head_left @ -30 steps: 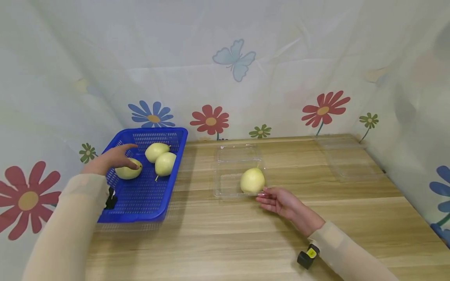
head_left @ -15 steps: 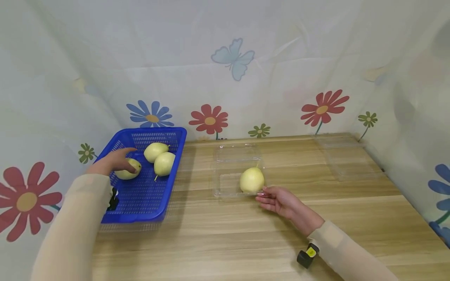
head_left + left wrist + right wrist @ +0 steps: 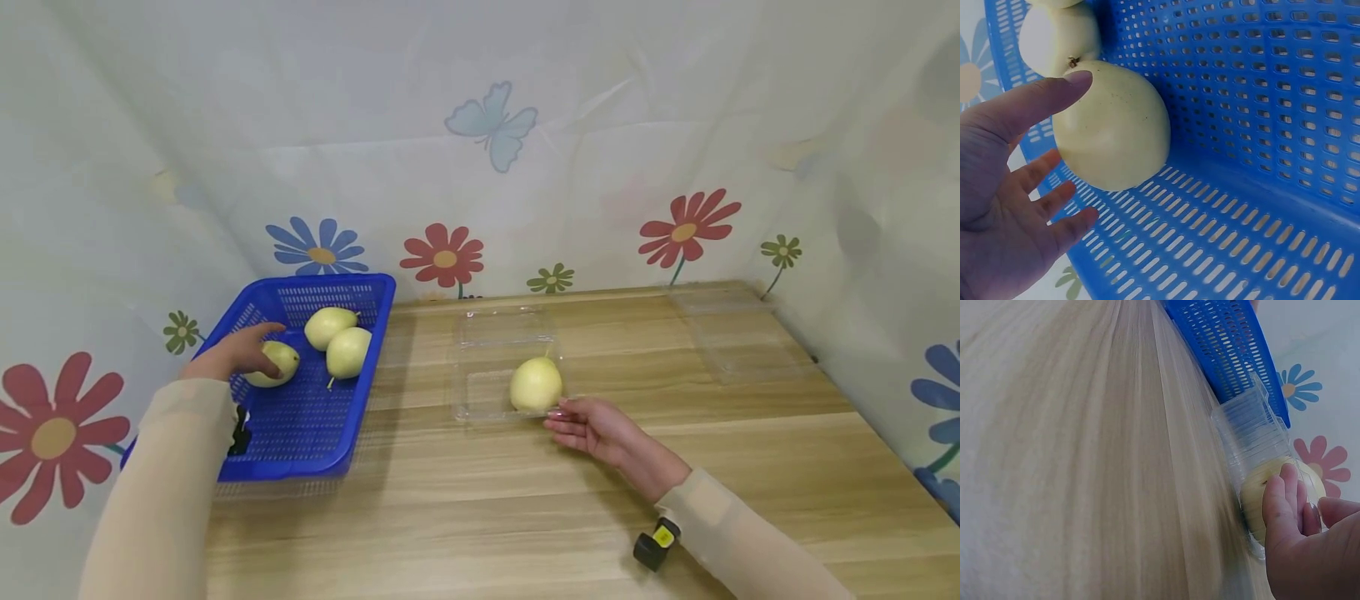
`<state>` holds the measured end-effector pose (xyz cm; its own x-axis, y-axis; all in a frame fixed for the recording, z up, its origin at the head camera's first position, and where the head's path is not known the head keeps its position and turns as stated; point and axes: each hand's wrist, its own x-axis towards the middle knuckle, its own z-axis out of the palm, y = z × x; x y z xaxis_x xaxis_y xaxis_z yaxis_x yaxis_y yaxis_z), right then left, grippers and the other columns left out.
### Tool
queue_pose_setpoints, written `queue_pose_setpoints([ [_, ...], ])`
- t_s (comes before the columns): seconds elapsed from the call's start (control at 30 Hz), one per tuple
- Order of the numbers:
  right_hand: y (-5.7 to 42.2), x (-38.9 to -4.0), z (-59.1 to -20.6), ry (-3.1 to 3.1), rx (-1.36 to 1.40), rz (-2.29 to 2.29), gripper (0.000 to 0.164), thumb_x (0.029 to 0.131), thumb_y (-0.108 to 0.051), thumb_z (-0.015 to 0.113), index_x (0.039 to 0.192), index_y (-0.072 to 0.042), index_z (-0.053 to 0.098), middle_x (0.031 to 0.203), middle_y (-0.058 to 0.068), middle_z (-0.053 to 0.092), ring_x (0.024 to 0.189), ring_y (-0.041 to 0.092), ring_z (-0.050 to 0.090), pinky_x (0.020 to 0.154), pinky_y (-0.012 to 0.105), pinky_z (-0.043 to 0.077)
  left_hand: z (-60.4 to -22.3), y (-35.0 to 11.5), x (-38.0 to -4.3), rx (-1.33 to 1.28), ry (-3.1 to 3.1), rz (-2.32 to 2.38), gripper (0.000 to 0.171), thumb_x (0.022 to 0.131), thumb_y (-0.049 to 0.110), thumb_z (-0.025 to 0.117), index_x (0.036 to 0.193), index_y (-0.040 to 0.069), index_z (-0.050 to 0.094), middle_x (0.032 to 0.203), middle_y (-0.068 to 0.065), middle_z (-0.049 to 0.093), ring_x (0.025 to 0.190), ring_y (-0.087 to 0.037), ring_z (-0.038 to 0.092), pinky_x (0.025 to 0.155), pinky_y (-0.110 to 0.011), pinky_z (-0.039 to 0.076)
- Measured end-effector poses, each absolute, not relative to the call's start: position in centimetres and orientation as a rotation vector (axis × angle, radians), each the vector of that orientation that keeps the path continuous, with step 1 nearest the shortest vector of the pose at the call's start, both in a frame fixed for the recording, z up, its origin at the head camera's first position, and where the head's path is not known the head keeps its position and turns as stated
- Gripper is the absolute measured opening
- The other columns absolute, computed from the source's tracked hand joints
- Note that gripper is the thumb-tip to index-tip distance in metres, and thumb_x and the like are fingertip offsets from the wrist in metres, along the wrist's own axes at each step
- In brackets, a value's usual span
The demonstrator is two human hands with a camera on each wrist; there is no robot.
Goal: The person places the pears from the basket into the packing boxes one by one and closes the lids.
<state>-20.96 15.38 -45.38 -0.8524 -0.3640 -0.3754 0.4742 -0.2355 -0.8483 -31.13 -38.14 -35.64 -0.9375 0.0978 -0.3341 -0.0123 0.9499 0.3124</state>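
In the head view, my left hand (image 3: 238,352) reaches into a blue plastic basket (image 3: 341,442) around a pale yellow-green pear (image 3: 283,360). The left wrist view shows the thumb over this pear (image 3: 1116,131), while the other fingers spread loosely beside it; firm contact is unclear. My right hand (image 3: 600,433) pinches the near right rim of a clear plastic clamshell container (image 3: 487,392). Inside that container sits another pear (image 3: 536,385), stem up. The right wrist view has the right hand (image 3: 1310,544) partly covering the pear in the container.
Two more pears, a far one (image 3: 330,327) and a nearer one (image 3: 348,352), lie in the basket's right side. Another clear plastic container (image 3: 742,333) stands at the table's back right. A flower-printed curtain (image 3: 495,208) borders the wooden table (image 3: 465,517).
My left hand has shifted slightly, and its thumb has come lower along the pear. The head view has drifted a little. My right hand stays at the container rim.
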Motion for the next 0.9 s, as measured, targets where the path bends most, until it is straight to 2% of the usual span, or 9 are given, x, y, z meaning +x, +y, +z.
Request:
queue_pose_setpoints([
  [0.17,15.3,-21.0,-45.3,1.512,0.128,-2.111,0.019,0.108,-0.01,0.041,0.103,-0.006,0.059,0.085,-0.002,0.074,0.082,0.006,0.075,0.08,0.022,0.063,-36.4,-38.8,-31.2,0.001,2.727,0.464,0.093,0.082,0.011,0.077,0.156,-0.006,0.023,0.158,-0.044,0.016,0.142,-0.065,0.023,0.115,-0.075,0.03],
  [0.4,15.3,-21.1,-45.2,1.504,0.134,-2.111,0.021,0.108,-0.01,0.041,0.1,-0.007,0.06,0.084,-0.002,0.074,0.081,0.006,0.075,0.079,0.022,0.063,-36.7,-39.1,-31.2,0.021,2.733,0.489,0.089,0.082,0.008,0.076,0.154,-0.006,0.026,0.155,-0.045,0.02,0.138,-0.066,0.027,0.112,-0.074,0.034],
  [0.73,15.5,-21.0,-45.2,1.51,0.143,-2.112,0.018,0.108,-0.01,0.04,0.106,-0.003,0.057,0.084,-0.002,0.074,0.082,0.006,0.075,0.08,0.023,0.063,-37.0,-38.6,-31.4,-0.043,2.722,0.518,0.082,0.083,0.009,0.074,0.153,-0.004,0.033,0.157,-0.043,0.023,0.138,-0.063,0.031,0.112,-0.073,0.035],
  [0.9,15.4,-20.9,-45.3,1.507,0.149,-2.114,0.018,0.108,-0.01,0.04,0.104,-0.006,0.058,0.085,-0.002,0.074,0.082,0.006,0.075,0.08,0.023,0.063,-37.2,-38.7,-31.4,-0.09,2.682,0.529,0.083,0.086,0.01,0.073,0.155,-0.003,0.031,0.156,-0.043,0.022,0.133,-0.061,0.034,0.109,-0.073,0.037],
])
